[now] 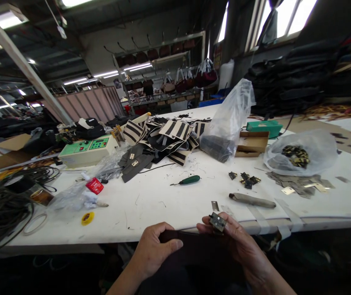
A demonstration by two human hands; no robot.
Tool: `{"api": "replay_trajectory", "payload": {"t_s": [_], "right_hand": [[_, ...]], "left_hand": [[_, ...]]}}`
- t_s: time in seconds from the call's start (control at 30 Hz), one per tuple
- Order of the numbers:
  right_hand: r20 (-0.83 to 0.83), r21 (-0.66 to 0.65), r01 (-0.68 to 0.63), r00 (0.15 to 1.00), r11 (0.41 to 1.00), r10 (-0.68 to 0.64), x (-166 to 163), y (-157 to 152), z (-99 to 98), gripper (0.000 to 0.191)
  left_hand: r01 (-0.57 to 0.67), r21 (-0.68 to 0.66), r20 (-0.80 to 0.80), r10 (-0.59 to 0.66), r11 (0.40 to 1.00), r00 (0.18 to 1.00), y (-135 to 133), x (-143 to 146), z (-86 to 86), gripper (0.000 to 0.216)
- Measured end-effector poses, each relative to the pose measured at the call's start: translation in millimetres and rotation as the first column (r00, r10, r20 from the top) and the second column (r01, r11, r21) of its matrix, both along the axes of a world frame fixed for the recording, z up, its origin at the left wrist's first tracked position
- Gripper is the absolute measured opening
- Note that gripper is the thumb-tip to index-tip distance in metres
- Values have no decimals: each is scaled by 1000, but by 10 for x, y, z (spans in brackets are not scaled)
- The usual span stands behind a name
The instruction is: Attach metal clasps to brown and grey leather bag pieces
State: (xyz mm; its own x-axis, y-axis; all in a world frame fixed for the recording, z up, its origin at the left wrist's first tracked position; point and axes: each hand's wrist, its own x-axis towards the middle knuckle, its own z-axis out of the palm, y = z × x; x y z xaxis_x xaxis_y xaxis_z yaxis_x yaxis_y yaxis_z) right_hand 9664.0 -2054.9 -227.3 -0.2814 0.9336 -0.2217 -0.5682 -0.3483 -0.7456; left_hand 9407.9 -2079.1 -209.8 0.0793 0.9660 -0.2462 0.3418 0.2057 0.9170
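Observation:
At the table's front edge, my left hand (151, 250) is closed on the upper left corner of a dark brown panel (197, 248), thumb on top. My right hand (240, 235) grips a small dark metal bag lock (217, 221) between thumb and fingers, just above the panel's right end. Whether the lock touches the panel I cannot tell. A small metal plate (215, 205) lies on the table just beyond my right fingertips. Farther off are a green-handled awl (189, 180), a grey wrapped tool (251, 200) and several similar locks (248, 181).
On the white table (153, 205) lie yellow tape (87, 218), a red-labelled bottle (94, 185) and a pile of striped pieces (175, 130). A green control box (89, 149) stands at left. Rightward sit a plastic bag of hardware (320, 149), grey plates (298, 184) and an open carton (252, 143).

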Motion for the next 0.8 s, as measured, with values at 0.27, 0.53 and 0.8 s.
{"api": "replay_trajectory", "payload": {"t_s": [0.27, 0.53, 0.8], "right_hand": [[489, 752, 47, 628, 657, -605, 30, -93, 95, 3], [468, 883, -251, 406, 397, -785, -124, -168, -3, 17], [541, 789, -140, 618, 598, -570, -259, -281, -50, 11]], "left_hand": [[-190, -108, 57, 197, 976, 979, 53, -30, -13, 36], [-139, -173, 80, 155, 975, 985, -85, 5, 44, 41], [48, -227, 229, 5, 973, 973, -160, 58, 91, 33]]}}
